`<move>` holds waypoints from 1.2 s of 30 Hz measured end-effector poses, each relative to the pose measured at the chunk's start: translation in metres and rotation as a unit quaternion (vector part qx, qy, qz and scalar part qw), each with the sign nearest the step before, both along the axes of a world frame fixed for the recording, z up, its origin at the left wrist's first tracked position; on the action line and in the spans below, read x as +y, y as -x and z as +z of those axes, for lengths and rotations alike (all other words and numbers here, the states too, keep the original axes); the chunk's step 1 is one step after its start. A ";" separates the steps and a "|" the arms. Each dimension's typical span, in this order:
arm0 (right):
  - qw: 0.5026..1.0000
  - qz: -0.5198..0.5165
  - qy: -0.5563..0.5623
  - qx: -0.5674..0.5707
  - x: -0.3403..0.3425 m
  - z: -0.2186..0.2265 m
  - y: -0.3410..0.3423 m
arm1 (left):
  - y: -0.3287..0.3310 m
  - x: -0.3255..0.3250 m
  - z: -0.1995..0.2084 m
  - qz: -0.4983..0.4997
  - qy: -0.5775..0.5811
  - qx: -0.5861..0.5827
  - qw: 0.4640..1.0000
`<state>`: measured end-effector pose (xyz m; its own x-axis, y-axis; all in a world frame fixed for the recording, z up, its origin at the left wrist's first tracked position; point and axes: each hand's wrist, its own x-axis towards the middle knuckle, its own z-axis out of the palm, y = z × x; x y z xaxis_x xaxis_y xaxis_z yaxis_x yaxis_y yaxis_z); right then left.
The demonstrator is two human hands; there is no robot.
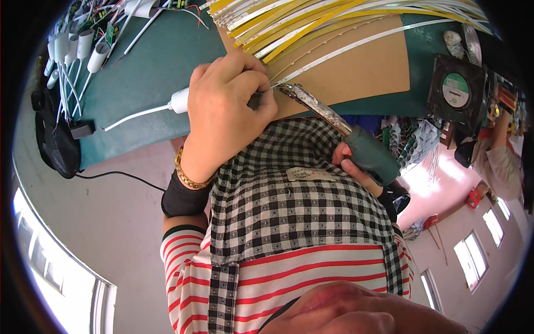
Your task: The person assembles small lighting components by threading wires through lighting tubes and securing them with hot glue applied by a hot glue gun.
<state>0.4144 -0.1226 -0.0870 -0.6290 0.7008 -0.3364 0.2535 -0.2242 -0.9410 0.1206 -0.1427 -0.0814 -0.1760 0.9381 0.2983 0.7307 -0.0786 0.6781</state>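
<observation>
Nearest us, the right hand (359, 173) wraps the green handle (371, 156) of 1 soldering iron (340, 123), which we judge the safe hold. Beyond, the left hand (231, 103) pinches the end of 1 white strip (335, 55) crossing brown cardboard (370, 72); we expect it light, bendy, best held by its edges.

Setting: this was an electronics workshop.
Workbench (150, 78): green, it held circuit boards (110, 32), clustered white housings (85, 44) — and bundled strips (300, 25).
Tool: a soldering iron (367, 149) reached over it.
</observation>
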 end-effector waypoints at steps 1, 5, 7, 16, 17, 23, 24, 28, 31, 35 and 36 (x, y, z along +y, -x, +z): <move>1.000 0.011 0.005 0.004 0.001 0.000 0.000 | 0.001 0.000 0.000 -0.010 -0.016 0.015 1.000; 1.000 0.010 0.028 0.005 0.004 0.008 0.002 | 0.003 -0.001 -0.002 -0.019 -0.017 0.015 1.000; 0.992 0.126 0.024 -0.002 0.011 0.014 -0.002 | 0.003 -0.001 -0.003 -0.028 -0.034 0.029 0.999; 0.992 0.114 0.048 -0.023 0.015 0.030 0.006 | 0.001 -0.001 -0.008 -0.020 -0.063 0.053 0.996; 0.992 0.114 0.048 -0.023 0.015 0.031 0.007 | 0.001 -0.001 -0.008 -0.020 -0.063 0.053 0.996; 0.998 0.002 0.063 -0.007 0.007 0.028 0.014 | 0.001 -0.001 -0.006 -0.023 -0.063 0.044 0.997; 0.999 0.005 0.047 0.001 0.008 0.025 0.013 | 0.001 -0.001 -0.007 -0.023 -0.063 0.040 0.997; 1.000 0.020 -0.010 -0.022 0.006 0.014 0.007 | 0.001 0.000 -0.006 -0.029 -0.060 0.040 0.997; 0.993 0.061 -0.097 -0.035 0.009 0.011 0.005 | 0.001 0.000 -0.008 -0.028 -0.062 0.047 0.997; 0.996 0.047 -0.062 -0.047 0.011 0.017 0.006 | 0.001 -0.001 -0.008 -0.026 -0.066 0.050 0.996; 0.996 0.050 -0.055 -0.044 0.010 0.016 0.004 | 0.001 -0.001 -0.008 -0.025 -0.070 0.050 0.996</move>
<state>0.4105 -0.1128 -0.0711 -0.6691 0.6714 -0.3185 0.3525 -0.0905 -0.9314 0.1193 -0.1434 -0.0893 -0.0933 0.8931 0.4401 0.7873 -0.2044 0.5817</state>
